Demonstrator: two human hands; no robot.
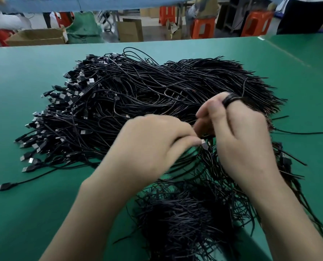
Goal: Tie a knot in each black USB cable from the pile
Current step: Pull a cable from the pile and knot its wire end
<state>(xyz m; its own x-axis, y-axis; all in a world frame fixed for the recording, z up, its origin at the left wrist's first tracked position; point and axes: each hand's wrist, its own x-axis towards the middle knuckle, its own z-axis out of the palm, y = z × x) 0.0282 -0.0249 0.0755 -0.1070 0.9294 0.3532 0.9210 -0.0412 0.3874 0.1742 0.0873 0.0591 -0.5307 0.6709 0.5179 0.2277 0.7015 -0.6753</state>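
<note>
The left hand's (157, 146) curled fingertips are pinching the silver-tipped plug of a thin black USB cable (204, 145), while the right hand (240, 140) is holding black cable loops (232, 99) wound round its raised forefinger, its other fingers blurring together. Both are hovering over the near right of the big pile of black USB cables (138, 91) covering the middle of the green bench (25, 95); a smaller black cable heap (185, 213) is lying at the near edge, partly cut off. Beyond the far edge an open brown cardboard box (36, 36) is sitting, its contents hidden.
</note>
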